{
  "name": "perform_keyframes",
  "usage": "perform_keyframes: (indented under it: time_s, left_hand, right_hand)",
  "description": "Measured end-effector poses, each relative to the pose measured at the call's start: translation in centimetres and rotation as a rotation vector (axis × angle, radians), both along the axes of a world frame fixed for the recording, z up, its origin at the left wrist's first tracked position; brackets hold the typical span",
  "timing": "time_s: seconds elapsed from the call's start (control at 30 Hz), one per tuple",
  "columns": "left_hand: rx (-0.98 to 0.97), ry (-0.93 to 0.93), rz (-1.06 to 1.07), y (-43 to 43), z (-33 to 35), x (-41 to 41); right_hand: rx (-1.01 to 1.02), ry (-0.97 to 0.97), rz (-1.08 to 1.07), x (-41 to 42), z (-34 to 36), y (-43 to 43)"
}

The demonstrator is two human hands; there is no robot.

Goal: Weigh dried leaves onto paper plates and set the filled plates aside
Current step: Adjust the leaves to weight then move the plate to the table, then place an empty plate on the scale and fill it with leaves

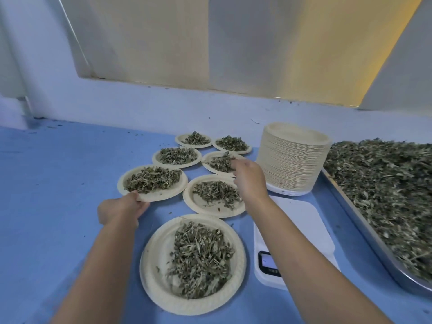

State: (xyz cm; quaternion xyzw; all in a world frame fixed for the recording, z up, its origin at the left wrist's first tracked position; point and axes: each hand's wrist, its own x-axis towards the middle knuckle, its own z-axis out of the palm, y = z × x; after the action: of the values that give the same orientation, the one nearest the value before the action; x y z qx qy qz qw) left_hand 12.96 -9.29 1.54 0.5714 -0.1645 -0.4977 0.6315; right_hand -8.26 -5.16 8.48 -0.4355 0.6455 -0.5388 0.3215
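Head view | filled plate (163, 195) of dried leaves (152, 180), leftmost of seven on blue table (46, 183) | left hand (121, 210) pinches its near rim | right hand (249, 181) curled over neighbouring plates (203, 208) (grip not discernible) | scale (301, 213), plate stack (292, 157), leaf tray (343, 199) at right

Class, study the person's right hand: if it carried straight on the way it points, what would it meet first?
The right hand points forward and slightly left, so it would probably first meet the leaf pile on the paper plate at its fingertips; whether they already touch is unclear.
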Motion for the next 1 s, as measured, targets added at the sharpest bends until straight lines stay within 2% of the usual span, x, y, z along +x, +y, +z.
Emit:
perform_keyframes:
  time_s: [0.13,0.63,0.83,1.0]
  left_hand:
    - [0.069,-0.048,0.086,0.5,0.2,-0.8]
    - [0.148,-0.326,0.083,0.8,0.0,-0.9]
    - [0.214,-0.658,0.092,1.2,0.6,-1.2]
    - [0.063,-0.731,0.150,1.6,1.8,-2.0]
  right_hand:
    - [-0.011,-0.049,0.005,-0.2,-0.2,0.1]
    - [-0.004,-0.126,0.021,-0.4,-0.3,0.6]
    - [0.012,-0.119,0.023,-0.4,-0.6,0.4]
    - [0.012,-0.121,0.029,-0.9,-0.9,0.0]
